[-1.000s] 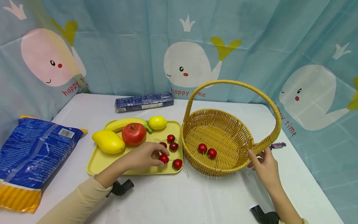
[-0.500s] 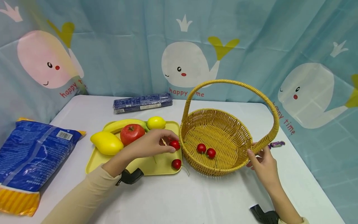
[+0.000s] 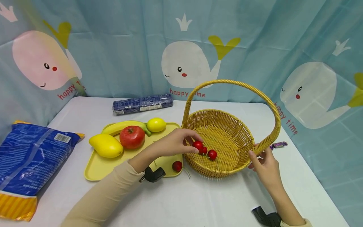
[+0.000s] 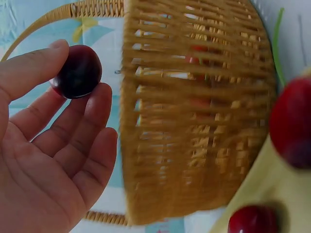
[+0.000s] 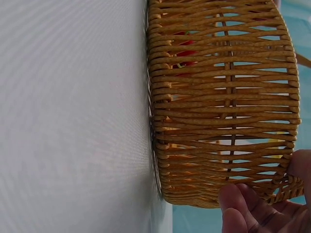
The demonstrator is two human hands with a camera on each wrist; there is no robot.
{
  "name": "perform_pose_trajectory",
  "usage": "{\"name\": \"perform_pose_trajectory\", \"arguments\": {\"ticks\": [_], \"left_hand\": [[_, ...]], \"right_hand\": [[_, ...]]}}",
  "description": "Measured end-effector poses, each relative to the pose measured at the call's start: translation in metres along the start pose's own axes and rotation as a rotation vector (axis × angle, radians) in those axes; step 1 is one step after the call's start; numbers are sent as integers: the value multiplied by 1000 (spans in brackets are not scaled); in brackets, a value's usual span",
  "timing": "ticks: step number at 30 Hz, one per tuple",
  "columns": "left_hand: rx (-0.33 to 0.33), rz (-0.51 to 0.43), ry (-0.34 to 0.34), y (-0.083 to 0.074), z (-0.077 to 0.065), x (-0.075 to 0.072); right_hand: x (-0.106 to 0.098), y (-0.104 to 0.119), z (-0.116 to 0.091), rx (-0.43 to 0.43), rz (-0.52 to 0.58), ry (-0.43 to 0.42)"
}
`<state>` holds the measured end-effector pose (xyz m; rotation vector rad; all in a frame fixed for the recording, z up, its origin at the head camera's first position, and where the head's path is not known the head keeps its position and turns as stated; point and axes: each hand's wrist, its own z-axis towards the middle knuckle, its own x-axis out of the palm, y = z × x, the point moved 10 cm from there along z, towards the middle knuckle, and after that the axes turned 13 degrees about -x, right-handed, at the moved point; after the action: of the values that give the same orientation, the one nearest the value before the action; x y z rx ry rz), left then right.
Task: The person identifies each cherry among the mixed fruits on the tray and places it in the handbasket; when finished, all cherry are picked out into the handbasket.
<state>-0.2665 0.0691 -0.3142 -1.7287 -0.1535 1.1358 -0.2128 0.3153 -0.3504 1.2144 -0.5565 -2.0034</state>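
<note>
At the nine o'clock side of a wicker basket (image 3: 210,167), a cherry (image 3: 198,145) is pinched between the thumb and fingers of the left hand (image 3: 176,143), just above the rim. Two more cherries (image 3: 212,154) are seen at about eight o'clock on the basket's floor. Between three and four o'clock, the rim beside the handle (image 3: 230,81) is gripped by the right hand (image 3: 266,165), its fingertips set against the outer wall. On the yellow tray (image 3: 99,168), a stemmed cherry (image 3: 177,166) is placed at four o'clock, a lemon (image 3: 156,125) at one.
</note>
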Motion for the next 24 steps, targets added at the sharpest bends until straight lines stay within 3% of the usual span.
{"name": "perform_pose_trajectory", "arguments": {"ticks": [12,24], "left_hand": [[0,86,114,-8,31,48],[-78,292,145,-2,52,73]], "right_hand": [[1,-7,-1,-5,-3,-6],[1,-7,-1,-2,-4,-6]]}}
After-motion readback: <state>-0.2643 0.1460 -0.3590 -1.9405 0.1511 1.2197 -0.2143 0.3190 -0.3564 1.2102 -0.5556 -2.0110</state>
